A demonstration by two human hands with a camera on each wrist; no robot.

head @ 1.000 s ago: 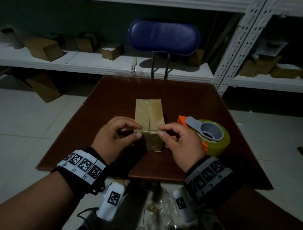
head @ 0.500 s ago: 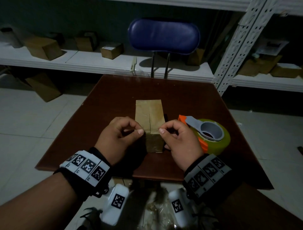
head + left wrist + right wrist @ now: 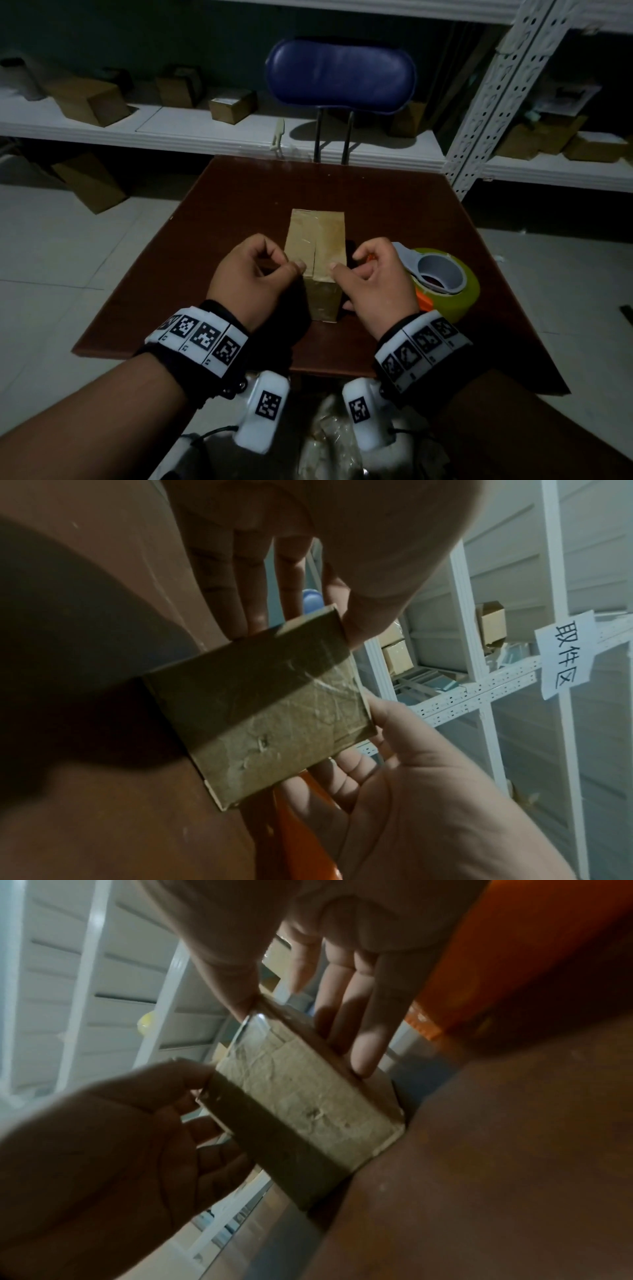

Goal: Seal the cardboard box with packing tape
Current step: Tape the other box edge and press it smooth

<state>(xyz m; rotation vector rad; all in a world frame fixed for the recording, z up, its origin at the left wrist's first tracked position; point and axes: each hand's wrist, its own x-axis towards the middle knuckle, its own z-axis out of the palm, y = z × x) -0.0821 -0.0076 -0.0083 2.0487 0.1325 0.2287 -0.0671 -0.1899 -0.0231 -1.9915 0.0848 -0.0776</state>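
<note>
A small cardboard box (image 3: 317, 236) with clear tape over its top seam stands upright on the brown table (image 3: 219, 212). My left hand (image 3: 274, 270) grips its near upper left edge, thumb on top and fingers down the left side. On the other side, my right hand (image 3: 356, 274) holds the upper right edge the same way. The left wrist view shows the box (image 3: 260, 712) between my left hand (image 3: 260, 593) and right hand (image 3: 411, 791). In the right wrist view the right hand (image 3: 329, 982) pinches the taped box (image 3: 308, 1104).
A yellow tape roll in an orange and grey dispenser (image 3: 445, 284) lies just right of my right hand. A blue chair (image 3: 340, 75) stands behind the table. White shelves (image 3: 171, 126) with several boxes run along the back. Crumpled plastic (image 3: 329, 442) lies below the table's near edge.
Both hands have slid slightly away from me along the box's near end, thumbs moving from the front edge onto the top, closer to the seam. The box and dispenser stay put.
</note>
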